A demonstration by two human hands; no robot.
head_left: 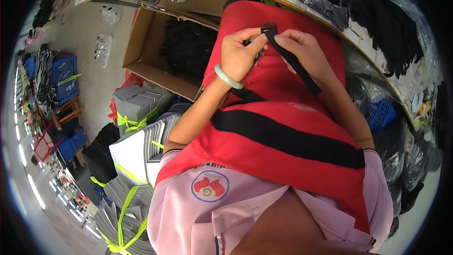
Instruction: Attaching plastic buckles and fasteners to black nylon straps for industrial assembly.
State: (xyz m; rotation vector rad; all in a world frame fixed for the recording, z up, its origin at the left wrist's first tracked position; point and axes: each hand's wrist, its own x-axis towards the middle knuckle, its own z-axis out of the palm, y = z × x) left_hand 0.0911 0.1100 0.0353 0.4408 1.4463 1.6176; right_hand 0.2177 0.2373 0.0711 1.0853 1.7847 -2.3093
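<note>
Over my lap, covered by a red apron (pixel 283 89) with black bands, both hands work close together on a black strap (pixel 296 61). My left hand (pixel 239 52), with a pale bangle on its wrist, pinches the strap's looped end between thumb and fingers. Something dark, partly hidden by the fingers, also sits in that hand; its kind cannot be made out. My right hand (pixel 302 49) grips the strap just right of the loop. From there the strap's tail hangs down toward my right forearm.
An open cardboard box (pixel 141 47) of black pieces stands left of my lap. Grey sheet stacks (pixel 141 101) tied with yellow-green bands lie nearer. A worktable edge (pixel 377 61) curves ahead and right, bearing black straps (pixel 387 28) and clear plastic. A blue basket (pixel 381 114) sits right, among plastic bags.
</note>
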